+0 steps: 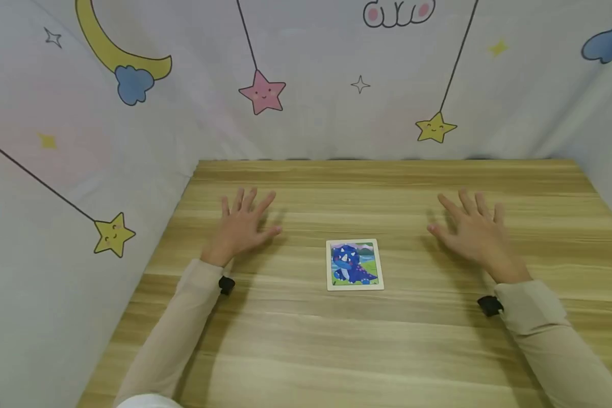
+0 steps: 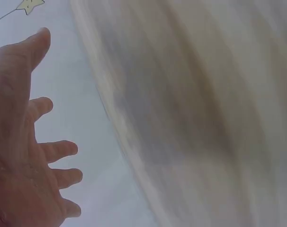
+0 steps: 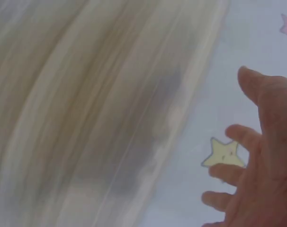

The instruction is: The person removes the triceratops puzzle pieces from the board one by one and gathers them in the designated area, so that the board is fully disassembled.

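Observation:
A square picture puzzle (image 1: 354, 264) with a pale frame lies flat on the wooden table (image 1: 306, 345), between the two hands. Its picture is a blue horned dinosaur on green grass beside water. To its left, my left hand (image 1: 242, 226) is held with fingers spread and nothing in it. On the other side, my right hand (image 1: 471, 232) is likewise spread and holds nothing. Both hands are apart from the puzzle, and each casts a shadow on the wood. The wrist views show the left thumb (image 2: 39, 45) and right thumb (image 3: 250, 82) stretched out from the fingers.
A white cloth printed with stars and moons hangs behind the table, with a pink star (image 1: 262, 93) and a yellow star (image 1: 436, 128) on it. Another cloth side (image 1: 46, 255) borders the table on the left. Small black devices (image 1: 490, 306) sit at both wrists.

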The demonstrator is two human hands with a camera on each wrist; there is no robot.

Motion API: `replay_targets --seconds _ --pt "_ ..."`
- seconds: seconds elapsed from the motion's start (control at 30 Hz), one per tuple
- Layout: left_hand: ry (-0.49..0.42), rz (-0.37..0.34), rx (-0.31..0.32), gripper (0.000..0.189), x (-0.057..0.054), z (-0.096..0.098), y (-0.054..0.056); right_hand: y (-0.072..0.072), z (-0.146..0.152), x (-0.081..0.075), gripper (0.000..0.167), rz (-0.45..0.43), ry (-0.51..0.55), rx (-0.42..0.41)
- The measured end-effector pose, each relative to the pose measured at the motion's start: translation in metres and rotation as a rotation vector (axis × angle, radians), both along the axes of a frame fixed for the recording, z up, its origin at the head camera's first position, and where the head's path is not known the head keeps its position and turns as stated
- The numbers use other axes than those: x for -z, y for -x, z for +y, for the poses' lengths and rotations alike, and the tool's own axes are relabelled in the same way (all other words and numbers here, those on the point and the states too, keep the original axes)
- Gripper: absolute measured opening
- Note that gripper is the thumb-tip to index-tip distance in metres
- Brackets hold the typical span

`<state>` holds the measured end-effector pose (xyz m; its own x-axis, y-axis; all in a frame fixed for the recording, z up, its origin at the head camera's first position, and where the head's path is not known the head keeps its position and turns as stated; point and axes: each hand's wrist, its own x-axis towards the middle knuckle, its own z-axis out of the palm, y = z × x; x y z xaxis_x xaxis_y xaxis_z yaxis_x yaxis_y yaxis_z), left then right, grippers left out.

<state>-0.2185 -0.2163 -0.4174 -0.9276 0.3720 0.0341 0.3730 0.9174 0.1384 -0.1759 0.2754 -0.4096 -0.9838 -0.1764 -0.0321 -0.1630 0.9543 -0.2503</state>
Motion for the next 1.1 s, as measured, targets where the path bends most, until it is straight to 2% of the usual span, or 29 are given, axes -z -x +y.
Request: replay_targets --seconds 0.17,0.4,0.6,0.73,0.9,1.1 --pt "-0.033 -0.018 0.05 0.08 0.004 0.011 -0.005 0.0 -0.021 -0.003 0.077 0.021 -0.005 -0.052" --pt "-0.118 -0.022 0.146 0.063 0.005 0.035 -0.016 0.001 -0.059 0.0 0.051 0.066 0.08 -0.173" --pt "-0.15 -0.134 0.218 0.054 0.008 0.064 -0.025 0.001 -0.095 0.01 0.042 0.004 0.207 -0.242" --pt "-0.168 -0.22 0.264 0.043 0.008 0.079 -0.028 0.001 -0.118 0.014 0.039 0.028 0.224 -0.271" --pt "-0.131 -0.261 0.299 0.04 0.008 0.096 -0.032 0.003 -0.141 0.015 0.03 0.055 0.266 -0.3" --pt "-0.009 -0.275 0.288 0.05 0.006 0.109 -0.038 0.004 -0.159 0.02 0.024 -0.03 0.338 -0.354"
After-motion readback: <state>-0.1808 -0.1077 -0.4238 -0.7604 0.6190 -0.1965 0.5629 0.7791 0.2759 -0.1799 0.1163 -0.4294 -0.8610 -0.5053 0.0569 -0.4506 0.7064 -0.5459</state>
